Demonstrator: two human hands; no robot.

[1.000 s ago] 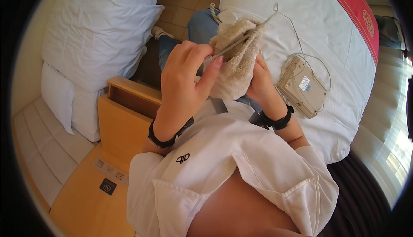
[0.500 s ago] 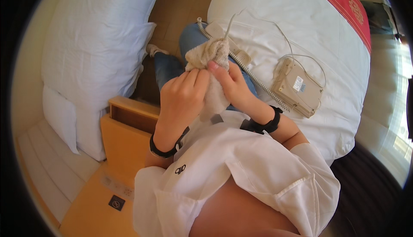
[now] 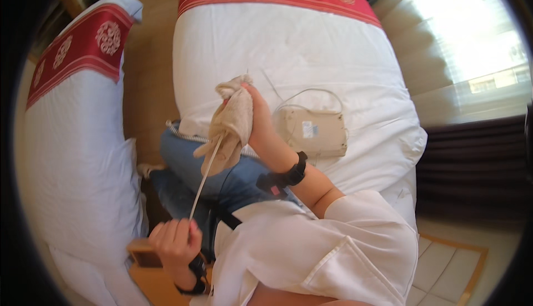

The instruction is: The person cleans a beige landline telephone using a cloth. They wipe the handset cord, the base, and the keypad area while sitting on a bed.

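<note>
Just left of the phone base (image 3: 315, 134), which lay underside up on the bed (image 3: 283, 39), my R hand (image 3: 259, 114) was clenched on a beige cloth (image 3: 236, 120); most fingertips were hidden, so can't tell how tight they pressed. My L hand (image 3: 174, 245) was well apart from the base, down-left of it, fingers curled firmly round a pale cord (image 3: 204, 183). Cord ran approx. straight, long axis slanting from L fist up & right into the cloth's lower part, i.e. L of the base. So R hand was nearer the base, w/ L hand much farther off. Thin cable (image 3: 313, 90) looped off the base's far edge; whether it joined the cord, couldn't tell.
</note>
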